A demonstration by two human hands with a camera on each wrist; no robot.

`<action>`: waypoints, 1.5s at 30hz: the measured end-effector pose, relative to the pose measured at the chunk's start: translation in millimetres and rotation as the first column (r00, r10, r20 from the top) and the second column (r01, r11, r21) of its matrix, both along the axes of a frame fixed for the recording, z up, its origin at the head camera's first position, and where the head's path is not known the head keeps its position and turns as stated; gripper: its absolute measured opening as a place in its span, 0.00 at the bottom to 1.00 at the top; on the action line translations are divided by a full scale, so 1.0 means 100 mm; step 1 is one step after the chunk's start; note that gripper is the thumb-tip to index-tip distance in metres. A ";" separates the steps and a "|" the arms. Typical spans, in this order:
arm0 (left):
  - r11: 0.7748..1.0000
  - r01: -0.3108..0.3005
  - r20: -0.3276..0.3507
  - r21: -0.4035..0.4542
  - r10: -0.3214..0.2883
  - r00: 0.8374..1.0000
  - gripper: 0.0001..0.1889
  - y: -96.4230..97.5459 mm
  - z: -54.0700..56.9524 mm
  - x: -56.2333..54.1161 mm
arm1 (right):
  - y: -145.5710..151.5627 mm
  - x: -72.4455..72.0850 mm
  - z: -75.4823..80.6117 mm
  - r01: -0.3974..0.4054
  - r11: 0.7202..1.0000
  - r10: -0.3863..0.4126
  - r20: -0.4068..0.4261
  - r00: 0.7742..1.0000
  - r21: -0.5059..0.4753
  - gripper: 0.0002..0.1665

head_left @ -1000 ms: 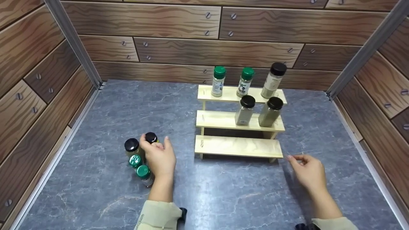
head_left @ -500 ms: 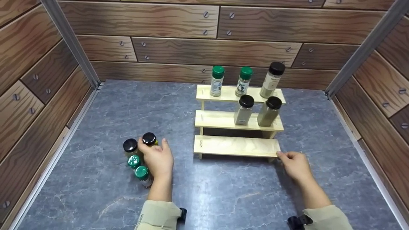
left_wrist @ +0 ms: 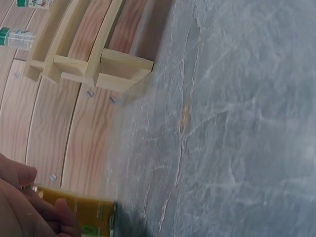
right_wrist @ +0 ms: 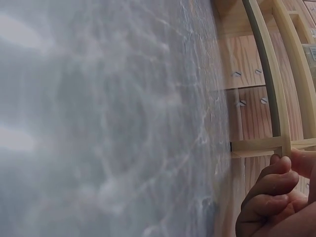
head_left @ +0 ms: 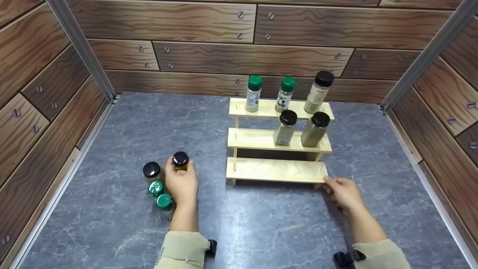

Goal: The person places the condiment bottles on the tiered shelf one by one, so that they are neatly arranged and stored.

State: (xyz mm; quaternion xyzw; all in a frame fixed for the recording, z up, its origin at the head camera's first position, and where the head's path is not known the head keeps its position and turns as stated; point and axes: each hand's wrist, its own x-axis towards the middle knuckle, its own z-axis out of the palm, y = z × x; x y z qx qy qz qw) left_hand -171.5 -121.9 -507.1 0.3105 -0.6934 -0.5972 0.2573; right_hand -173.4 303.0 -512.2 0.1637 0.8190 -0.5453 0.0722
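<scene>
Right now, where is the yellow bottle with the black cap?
In the head view, the yellow bottle is in the left grip, left of the rack and just right of another black-capped bottle.

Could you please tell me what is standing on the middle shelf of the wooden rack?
On the middle shelf stand a paler black-capped jar and, to its right, a darker black-capped jar. The surface beneath them is covered and cannot be seen.

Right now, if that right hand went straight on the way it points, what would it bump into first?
The lowest wooden shelf, at once: the right hand already seems to have that shelf's near right corner in its grip, though how firmly is unclear.
</scene>
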 end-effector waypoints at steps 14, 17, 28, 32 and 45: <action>0.978 0.048 0.045 -0.203 -0.040 0.998 0.27 0.18 0.06 0.06 | -0.01 0.02 -0.04 0.033 0.998 -0.033 0.003 0.999 -0.044 0.26; 0.968 0.065 0.047 -0.241 -0.055 0.997 0.26 0.24 0.10 0.08 | -0.02 0.03 -0.04 0.033 0.998 -0.033 0.005 0.999 -0.053 0.26; 0.948 0.173 -0.016 -0.267 -0.184 0.983 0.29 0.46 0.68 0.01 | -0.02 0.02 -0.06 0.046 0.998 -0.046 0.006 0.999 -0.050 0.27; 0.939 0.242 0.012 -0.245 -0.247 0.969 0.30 0.57 0.87 -0.10 | -0.02 0.02 -0.07 0.043 0.998 -0.043 0.001 0.999 -0.048 0.27; 0.925 0.327 -0.004 -0.194 -0.334 0.942 0.30 0.92 1.16 -0.42 | -0.02 0.03 -0.07 0.059 0.997 -0.059 -0.013 0.998 -0.055 0.27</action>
